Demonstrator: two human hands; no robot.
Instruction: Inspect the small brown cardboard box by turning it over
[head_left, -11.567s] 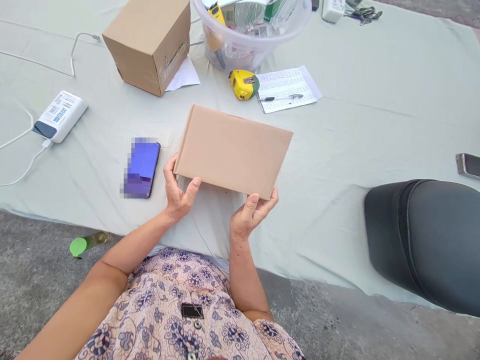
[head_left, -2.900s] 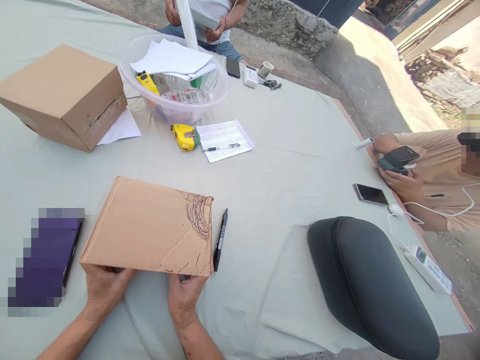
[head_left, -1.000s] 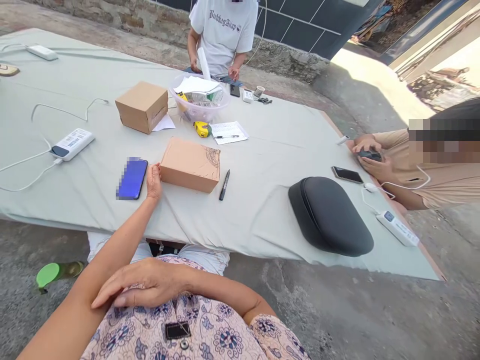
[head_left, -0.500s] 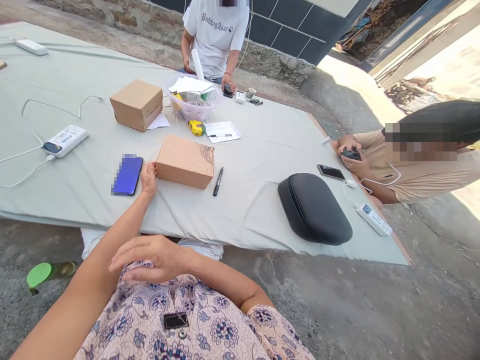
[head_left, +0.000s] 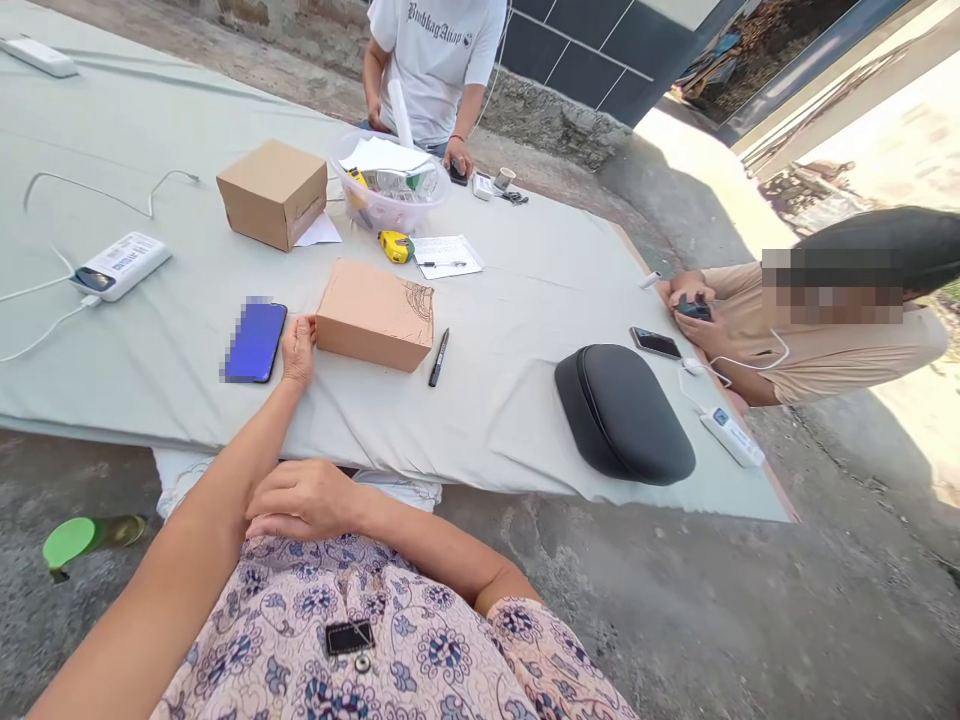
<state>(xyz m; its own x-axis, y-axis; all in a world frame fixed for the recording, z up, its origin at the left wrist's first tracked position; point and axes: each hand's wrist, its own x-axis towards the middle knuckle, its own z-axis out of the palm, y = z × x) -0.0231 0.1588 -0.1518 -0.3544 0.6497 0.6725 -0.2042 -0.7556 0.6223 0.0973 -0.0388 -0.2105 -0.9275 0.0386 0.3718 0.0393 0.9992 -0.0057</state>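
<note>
My left hand is on the table at the left end of a closed cardboard box, its fingers together and bent against the box's edge. Left of this hand lies a phone with a blue screen. A black marker lies just right of the box. My right hand is across my body, its bent fingers pressed together over my left forearm, near the table's front edge.
Behind are a second box, a plastic basin, a yellow tape measure and a notepad. A black case sits right, a power bank left. Two people sit at the far and right edges.
My right hand has gone from spread fingers above my left forearm to bent fingers resting on it. My left hand stays at the box. The view has shifted slightly.
</note>
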